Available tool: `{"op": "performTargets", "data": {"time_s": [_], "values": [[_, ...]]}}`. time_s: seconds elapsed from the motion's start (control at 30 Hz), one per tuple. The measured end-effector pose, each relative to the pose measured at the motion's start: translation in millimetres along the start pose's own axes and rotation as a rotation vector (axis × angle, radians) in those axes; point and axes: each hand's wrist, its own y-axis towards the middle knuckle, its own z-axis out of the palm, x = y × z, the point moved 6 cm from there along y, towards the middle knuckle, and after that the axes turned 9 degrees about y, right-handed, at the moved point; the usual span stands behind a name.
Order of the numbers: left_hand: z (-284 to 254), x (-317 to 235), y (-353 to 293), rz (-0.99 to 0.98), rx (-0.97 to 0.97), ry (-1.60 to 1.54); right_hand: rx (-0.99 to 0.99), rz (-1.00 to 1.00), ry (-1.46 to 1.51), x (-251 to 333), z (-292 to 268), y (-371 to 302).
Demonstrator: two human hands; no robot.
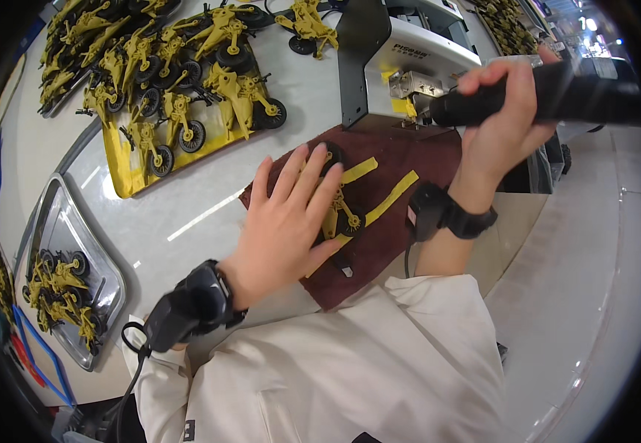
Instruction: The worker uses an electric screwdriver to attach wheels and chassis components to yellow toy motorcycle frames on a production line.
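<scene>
My left hand rests with fingers spread over a yellow toy motorcycle with black wheels, which is partly hidden beneath it. The motorcycle lies on a maroon cloth marked with strips of yellow tape. My right hand is wrapped round a thick black electric screwdriver. The screwdriver's front end is at the metal outlet of a white and black screw feeder; its bit is too small to make out.
A yellow-lined tray crowded with toy motorcycles stands at the back left, with more piled beyond. One motorcycle sits beside the feeder. A metal tray at the left holds several. Black devices with cables are strapped to both my wrists.
</scene>
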Motion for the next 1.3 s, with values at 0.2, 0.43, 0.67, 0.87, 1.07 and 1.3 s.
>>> {"op": "performTargets", "data": {"time_s": [0.2,0.43,0.67,0.87,1.07,1.3], "values": [[28.7,7.0,-8.5,-0.026,-0.054,-0.138,0.151,0.16,0.421,29.4,6.4,-70.6],[27.3,13.1,-7.3,-0.026,-0.09,-0.151,0.255,0.161,0.497,22.7,10.4,-95.6],[28.5,15.0,-9.9,-0.055,-0.091,-0.138,0.243,0.117,0.444,12.3,24.4,-90.3],[28.3,19.3,-9.2,-0.1,-0.152,-0.232,0.201,0.324,0.146,-6.9,32.0,-94.0],[29.2,21.4,-8.0,-0.098,-0.127,-0.149,0.331,0.387,0.162,-9.5,43.5,-97.5],[29.1,23.0,-8.6,-0.139,-0.094,-0.033,0.618,0.266,0.242,1.1,40.0,-83.0]]}}
